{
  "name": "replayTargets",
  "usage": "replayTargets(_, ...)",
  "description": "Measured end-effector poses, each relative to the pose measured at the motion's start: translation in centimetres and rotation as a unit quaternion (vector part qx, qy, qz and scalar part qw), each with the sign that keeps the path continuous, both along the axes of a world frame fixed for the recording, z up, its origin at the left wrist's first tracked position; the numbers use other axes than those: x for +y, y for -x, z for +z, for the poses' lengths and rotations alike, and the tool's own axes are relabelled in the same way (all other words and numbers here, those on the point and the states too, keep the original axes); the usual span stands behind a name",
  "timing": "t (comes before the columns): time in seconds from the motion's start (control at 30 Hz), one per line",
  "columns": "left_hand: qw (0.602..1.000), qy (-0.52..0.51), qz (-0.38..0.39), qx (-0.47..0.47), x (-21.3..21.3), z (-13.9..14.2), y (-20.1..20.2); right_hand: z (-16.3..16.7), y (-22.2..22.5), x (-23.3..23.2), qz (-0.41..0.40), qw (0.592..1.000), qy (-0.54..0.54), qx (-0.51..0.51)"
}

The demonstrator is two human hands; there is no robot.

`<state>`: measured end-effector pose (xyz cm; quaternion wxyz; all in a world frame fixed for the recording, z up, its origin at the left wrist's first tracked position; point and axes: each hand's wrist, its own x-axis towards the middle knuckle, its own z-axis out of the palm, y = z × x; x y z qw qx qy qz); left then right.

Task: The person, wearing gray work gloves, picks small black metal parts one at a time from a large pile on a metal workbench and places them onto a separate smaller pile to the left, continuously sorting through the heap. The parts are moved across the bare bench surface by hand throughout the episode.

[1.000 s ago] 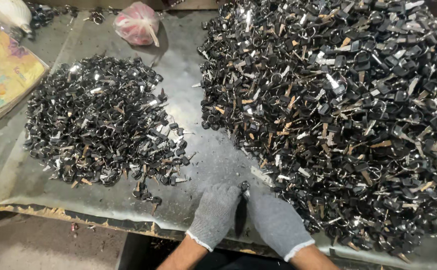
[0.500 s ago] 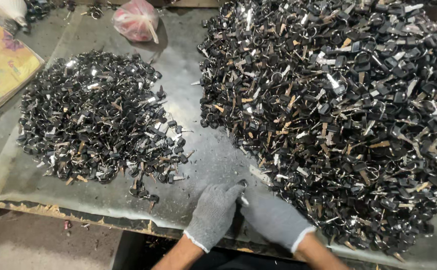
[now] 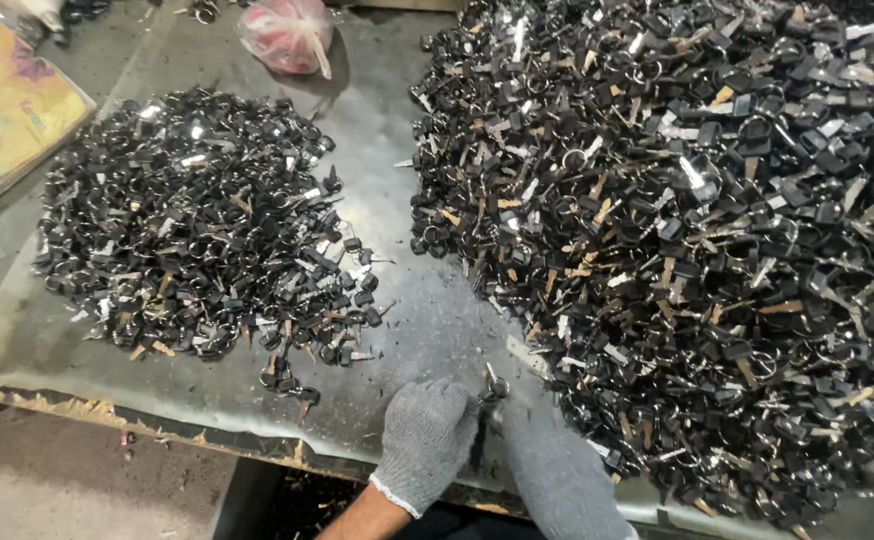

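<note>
Working one key (image 3: 492,388) at lower centre, your left hand (image 3: 425,440) and right hand (image 3: 557,465) clamp it together; next, it likely joins the left pile (image 3: 202,225).

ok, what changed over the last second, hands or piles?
Little. Both gloved hands, left hand and right hand, stay pressed together at the table's near edge, working a small keyed piece between the fingertips; the grip only shifted slightly. The small pile, the big pile and the pink bag lie as before.
</note>
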<state>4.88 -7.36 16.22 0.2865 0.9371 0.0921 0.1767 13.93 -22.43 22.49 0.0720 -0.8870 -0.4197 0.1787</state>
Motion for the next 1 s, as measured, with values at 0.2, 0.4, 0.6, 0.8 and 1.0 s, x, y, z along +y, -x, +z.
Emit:
replayTargets(0.2, 0.998, -0.028, -0.019, 0.046, -0.4, 0.1, 0.0, -0.6, -1.1, 0.4, -0.028, 0.981, 0.07, 0.177)
replayTargets(0.4, 1.0, -0.003, -0.019, -0.006, -0.2, 0.1, 0.2, 0.4, -1.2, 0.6, -0.07, 0.997, 0.014, 0.041)
replayTargets(0.6, 0.986, 0.012, 0.164, 0.011, 2.6, 1.0, 0.2, 0.4, -1.5, 0.3, -0.112, 0.974, 0.105, 0.164)
replayTargets(0.8, 0.965, -0.09, 0.247, -0.004, 8.7, 4.2, -8.1, -1.1, 0.0, 0.7, -0.087, 0.995, -0.005, 0.04)
replayTargets(1.0, 0.965, -0.011, 0.233, 0.116, 8.3, 5.2, -9.6, -1.6, -0.4, -1.0, -0.086, 0.989, 0.061, 0.106)
